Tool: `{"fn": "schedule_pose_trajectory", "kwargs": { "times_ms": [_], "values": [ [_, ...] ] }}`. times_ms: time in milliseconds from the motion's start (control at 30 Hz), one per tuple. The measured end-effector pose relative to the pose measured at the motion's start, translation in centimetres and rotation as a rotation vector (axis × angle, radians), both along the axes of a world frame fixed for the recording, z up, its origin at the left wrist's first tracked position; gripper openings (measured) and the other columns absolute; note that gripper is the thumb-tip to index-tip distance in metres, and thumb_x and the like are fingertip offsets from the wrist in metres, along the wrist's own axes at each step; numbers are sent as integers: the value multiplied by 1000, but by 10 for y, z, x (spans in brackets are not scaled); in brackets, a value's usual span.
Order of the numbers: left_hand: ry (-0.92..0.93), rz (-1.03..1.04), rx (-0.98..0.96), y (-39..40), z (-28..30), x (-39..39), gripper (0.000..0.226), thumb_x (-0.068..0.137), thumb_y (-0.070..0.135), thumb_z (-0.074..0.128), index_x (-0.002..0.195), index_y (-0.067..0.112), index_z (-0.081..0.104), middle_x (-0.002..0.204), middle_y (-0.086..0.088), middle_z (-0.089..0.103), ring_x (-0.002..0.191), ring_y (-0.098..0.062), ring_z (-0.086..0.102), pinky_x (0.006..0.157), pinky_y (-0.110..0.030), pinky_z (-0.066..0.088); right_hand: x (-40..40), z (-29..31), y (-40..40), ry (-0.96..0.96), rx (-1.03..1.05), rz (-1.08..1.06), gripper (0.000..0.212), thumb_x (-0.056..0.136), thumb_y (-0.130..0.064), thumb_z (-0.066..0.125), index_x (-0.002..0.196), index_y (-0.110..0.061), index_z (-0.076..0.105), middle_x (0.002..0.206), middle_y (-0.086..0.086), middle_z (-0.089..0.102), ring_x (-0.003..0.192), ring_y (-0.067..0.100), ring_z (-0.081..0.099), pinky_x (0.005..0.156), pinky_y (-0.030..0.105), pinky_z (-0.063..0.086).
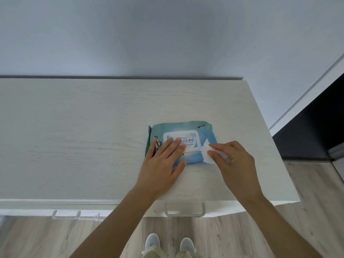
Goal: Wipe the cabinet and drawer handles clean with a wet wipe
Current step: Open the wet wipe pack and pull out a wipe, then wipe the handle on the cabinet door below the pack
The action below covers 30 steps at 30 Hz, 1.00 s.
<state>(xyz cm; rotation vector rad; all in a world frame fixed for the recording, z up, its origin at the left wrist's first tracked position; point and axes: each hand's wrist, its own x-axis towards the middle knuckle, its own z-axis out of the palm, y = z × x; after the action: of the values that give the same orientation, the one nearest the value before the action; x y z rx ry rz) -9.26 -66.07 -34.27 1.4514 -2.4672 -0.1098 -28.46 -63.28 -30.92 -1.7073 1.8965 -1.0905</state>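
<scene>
Drawer fronts hidden under the counter [74,142] edge; only pale squared loop handles poke out: drawer handle [185,210] below the hands, cabinet handles [66,215] at left, partly cut off. Pack label print half covered, hard to read. Wipes pack [181,133] (soft glossy teal plastic, white flap) lies flat on pale woodgrain top, right of centre. Left hand [162,164] presses it, fingers straight. Right hand [235,164] pinches the thin white wet wipe [208,151] over the pack's right end.
</scene>
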Motion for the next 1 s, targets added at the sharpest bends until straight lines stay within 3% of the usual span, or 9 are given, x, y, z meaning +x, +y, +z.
{"fn": "schedule_pose_trajectory", "kwargs": {
  "times_ms": [100, 167, 300, 433, 500, 533, 633, 767, 1000],
  "values": [
    [-98, 28, 115, -15, 1, -1, 74, 89, 62, -7, 150, 32, 21, 156, 15, 14, 145, -3, 4, 114, -30, -19, 1, -5, 1, 29, 14, 18, 21, 88, -16, 65, 108, -11, 69, 94, -3, 54, 76, -3, 53, 72, -7, 35],
    [-159, 20, 132, -33, 4, -2, 76, 86, 65, -13, 151, 35, 13, 158, 16, 6, 145, -3, -4, 111, -31, -23, 1, -7, -2, 38, 8, 9, 21, 88, -17, 65, 107, -12, 69, 95, -4, 53, 77, 0, 53, 72, -8, 34],
    [-323, -1, 108, -66, 16, -7, 64, 93, 58, 1, 152, 33, 9, 159, 12, 3, 146, -11, -8, 113, -43, -19, 8, -11, -14, 54, 2, -32, 22, 89, -21, 64, 109, -13, 68, 99, -7, 49, 84, 3, 49, 71, -8, 33],
    [-186, 75, 112, -49, 17, -8, 77, 85, 62, -10, 153, 30, 6, 160, 7, 1, 146, -9, -3, 117, -40, -12, 10, -21, -11, 268, 28, -2, 14, 88, -19, 65, 96, -9, 72, 89, -2, 55, 77, 13, 53, 63, 15, 44],
    [-44, 127, 118, -31, 14, -3, 76, 89, 64, -5, 153, 25, 10, 160, 5, 7, 146, -10, 5, 119, -35, -7, 4, -28, -6, 334, -39, 26, 13, 81, -10, 73, 93, -5, 73, 80, 6, 60, 72, 23, 57, 57, 32, 51],
    [13, 151, 124, -22, 12, 1, 75, 91, 63, 0, 152, 23, 14, 159, 4, 11, 145, -10, 9, 119, -33, -5, 2, -31, -4, 348, -71, 34, 18, 78, -6, 76, 95, -4, 73, 77, 8, 61, 69, 25, 58, 54, 34, 52],
    [87, 195, 123, -2, 8, 10, 76, 90, 60, 9, 149, 15, 28, 156, -1, 24, 143, -14, 21, 119, -34, 2, -1, -36, -2, 360, -112, 67, 23, 75, -4, 78, 97, -1, 73, 81, 12, 62, 70, 26, 59, 54, 35, 55],
    [38, 195, 98, 18, 4, 21, 84, 94, 62, 0, 141, 7, 41, 148, -11, 38, 137, -24, 36, 116, -42, 16, -2, -36, -1, 389, -82, 142, 26, 73, -10, 79, 96, 1, 71, 93, 16, 65, 78, 31, 59, 66, 38, 55],
    [-65, 111, 11, 61, -3, 33, 74, 101, 51, 10, 132, 0, 53, 138, -17, 50, 127, -30, 49, 112, -47, 30, 14, -32, 25, 296, -33, 120, 11, 84, -8, 70, 94, -4, 72, 88, 10, 65, 83, 26, 60, 67, 30, 50]
  ]
}}
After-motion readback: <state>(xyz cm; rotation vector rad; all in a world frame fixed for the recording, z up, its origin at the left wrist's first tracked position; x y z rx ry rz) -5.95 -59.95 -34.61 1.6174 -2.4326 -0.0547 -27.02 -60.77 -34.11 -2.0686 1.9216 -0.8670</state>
